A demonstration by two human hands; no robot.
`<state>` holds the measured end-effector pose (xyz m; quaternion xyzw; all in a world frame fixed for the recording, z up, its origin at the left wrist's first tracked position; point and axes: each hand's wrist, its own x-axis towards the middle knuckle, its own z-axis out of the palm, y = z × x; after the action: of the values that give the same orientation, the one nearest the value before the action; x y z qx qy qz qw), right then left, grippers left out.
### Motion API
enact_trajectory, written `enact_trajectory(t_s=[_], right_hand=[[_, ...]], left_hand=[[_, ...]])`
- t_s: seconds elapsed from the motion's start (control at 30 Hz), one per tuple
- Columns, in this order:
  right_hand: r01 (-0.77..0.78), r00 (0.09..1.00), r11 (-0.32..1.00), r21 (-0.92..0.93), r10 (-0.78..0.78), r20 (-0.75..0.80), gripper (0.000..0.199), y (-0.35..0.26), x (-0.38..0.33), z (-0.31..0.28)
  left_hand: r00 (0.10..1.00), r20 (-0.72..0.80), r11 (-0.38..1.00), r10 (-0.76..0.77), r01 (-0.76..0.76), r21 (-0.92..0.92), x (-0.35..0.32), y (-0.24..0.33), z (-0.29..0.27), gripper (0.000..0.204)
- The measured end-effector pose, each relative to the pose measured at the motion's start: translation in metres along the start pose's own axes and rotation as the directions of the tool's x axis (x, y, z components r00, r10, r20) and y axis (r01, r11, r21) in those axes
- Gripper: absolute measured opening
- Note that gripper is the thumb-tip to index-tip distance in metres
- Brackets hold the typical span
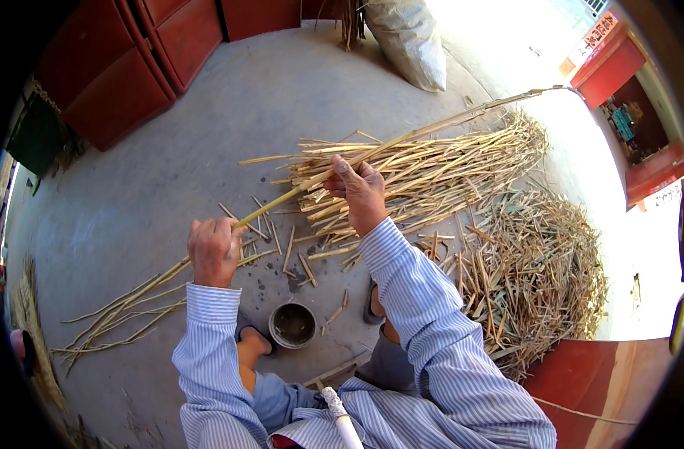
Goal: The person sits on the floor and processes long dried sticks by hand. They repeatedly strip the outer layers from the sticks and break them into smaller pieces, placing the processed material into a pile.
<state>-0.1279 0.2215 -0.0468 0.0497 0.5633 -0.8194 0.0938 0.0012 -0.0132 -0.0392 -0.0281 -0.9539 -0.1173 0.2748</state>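
A long dry plant stalk [439, 129] runs slantwise in front of me, from my left hand up to the far right. My left hand [216, 251] is closed in a fist around its lower part. Thin branching stems [125, 314] spread from beneath that fist toward the lower left. My right hand [359, 193] grips the stalk farther up, thumb and fingers closed on it. Between the hands a stretch looks smooth and yellow-green, while beyond my right hand the stalk is straw-coloured and leafy. A pile of cut stalks [424, 183] lies under and beyond my right hand.
A heap of dry leaf scraps [544, 262] lies at the right. Between my feet stands a small bowl of dark liquid [292, 325]; short stalk pieces [306, 269] lie near it. A pale sack [409, 45] and red panels [110, 82] are farther back. A cigarette [342, 419] shows at the lower edge.
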Motion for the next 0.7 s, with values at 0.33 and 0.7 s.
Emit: enact_trajectory(t_s=[0.33, 0.7], right_hand=[[-0.060, 0.983, 0.988, -0.141, 0.083, 0.161, 0.044, 0.012, -0.022, 0.020], [0.023, 0.973, 0.990, 0.141, -0.055, 0.224, 0.022, -0.019, 0.002, -0.024]], left_hand=[[0.998, -0.067, 0.967, 0.008, -0.025, -0.253, 0.015, 0.021, 0.010, 0.018], [0.967, 0.194, 0.877, -0.163, 0.233, -0.420, 0.008, -0.015, 0.003, 0.012]])
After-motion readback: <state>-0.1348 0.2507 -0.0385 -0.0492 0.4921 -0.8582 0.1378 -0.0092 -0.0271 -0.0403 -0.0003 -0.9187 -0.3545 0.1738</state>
